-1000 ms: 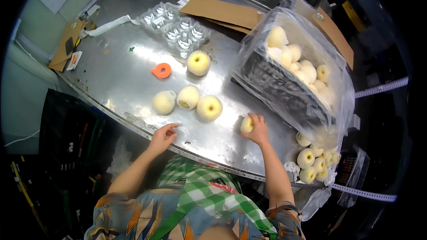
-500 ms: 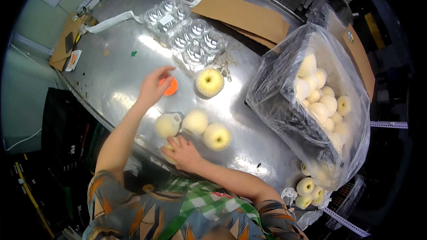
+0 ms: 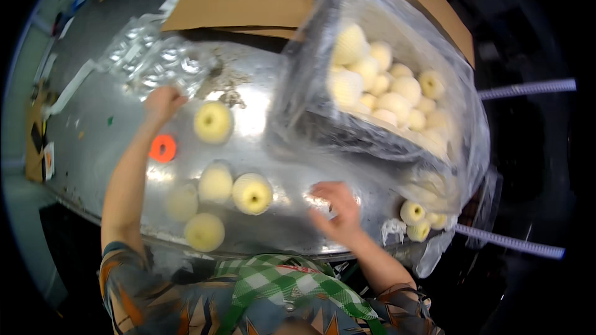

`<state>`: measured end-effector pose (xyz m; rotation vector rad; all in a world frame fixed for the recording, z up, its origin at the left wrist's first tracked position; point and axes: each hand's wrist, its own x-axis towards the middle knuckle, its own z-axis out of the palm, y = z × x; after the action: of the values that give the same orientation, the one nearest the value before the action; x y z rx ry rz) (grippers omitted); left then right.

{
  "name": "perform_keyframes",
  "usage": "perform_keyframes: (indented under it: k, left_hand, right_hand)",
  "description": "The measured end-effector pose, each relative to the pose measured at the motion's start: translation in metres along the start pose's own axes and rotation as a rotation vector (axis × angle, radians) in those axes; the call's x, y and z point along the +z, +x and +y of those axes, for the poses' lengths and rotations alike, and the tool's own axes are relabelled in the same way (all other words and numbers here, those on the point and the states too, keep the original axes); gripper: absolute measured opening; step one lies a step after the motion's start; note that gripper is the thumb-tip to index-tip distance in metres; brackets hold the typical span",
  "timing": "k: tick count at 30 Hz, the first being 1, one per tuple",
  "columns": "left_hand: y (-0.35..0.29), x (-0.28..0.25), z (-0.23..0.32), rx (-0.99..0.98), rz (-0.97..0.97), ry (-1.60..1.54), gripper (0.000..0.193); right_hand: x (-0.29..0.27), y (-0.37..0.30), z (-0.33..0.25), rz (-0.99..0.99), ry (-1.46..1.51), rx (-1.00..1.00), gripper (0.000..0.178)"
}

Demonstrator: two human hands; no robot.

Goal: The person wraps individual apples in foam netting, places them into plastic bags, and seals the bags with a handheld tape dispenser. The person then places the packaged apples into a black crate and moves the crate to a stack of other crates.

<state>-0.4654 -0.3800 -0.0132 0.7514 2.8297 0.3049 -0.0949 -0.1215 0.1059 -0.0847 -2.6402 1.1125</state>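
Metal table [image 3: 261, 87] | plastic tray [image 3: 177, 65] likely flexing, favouring rim hold | left hand [image 3: 162, 104] alongside, grip unclear | right hand [image 3: 341, 212] hovering open

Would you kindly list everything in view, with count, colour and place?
Metal table: one, grey, centre
Loose fruit: five, pale yellow, mid-table
Ring-shaped roll: one, orange, left of centre
Plastic trays: count blurred, clear, far left
Cardboard sheet: at least one, brown, far edge
Long strip: one, white, left of trays
Plastic-lined box: one, dark-sided, right
Boxed fruit: many, pale yellow, in box
Corner fruit: at least three, yellow, near right
Crumpled material: one, white, beside corner fruit
Perforated strips: two, pale, far right
Shirt: one, multicoloured, worn
Checked apron: one, green-white, worn
Left hand: one, bare, near trays
Right hand: one, bare, over table
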Motion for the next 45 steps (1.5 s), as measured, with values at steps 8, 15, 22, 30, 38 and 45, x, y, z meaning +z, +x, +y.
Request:
perform_keyframes:
  k: [8, 15, 22, 30, 38, 45]
  left_hand:
    - [-0.010, -0.037, -0.035, -0.063, 0.787, -0.342, 0.025]
    - [-0.182, -0.094, 0.119, 0.198, 0.828, -0.447, 0.012]
    - [-0.364, 0.007, 0.218, 0.608, 0.354, -0.213, 0.019]
    - [-0.385, 0.104, 0.367, 0.600, 0.251, -0.127, 0.029]
    - [-0.420, 0.152, 0.475, 0.762, 0.151, -0.256, 0.040]
    - [-0.405, 0.175, 0.483, 0.843, -0.159, -0.178, 0.047]
  right_hand:
    - [-0.041, -0.053, 0.031, 0.199, 0.031, 0.281, 0.016]
    - [-0.029, -0.130, 0.044, 0.106, -0.015, 0.292, 0.013]
    - [-0.031, -0.180, 0.090, 0.051, 0.184, 0.389, 0.018]
    - [-0.119, -0.269, 0.168, 0.205, -0.132, 0.310, 0.023]
    - [-0.221, -0.313, 0.250, 0.225, -0.473, 0.418, 0.085]
    - [-0.229, -0.299, 0.281, -0.011, -0.392, 0.450, 0.083]
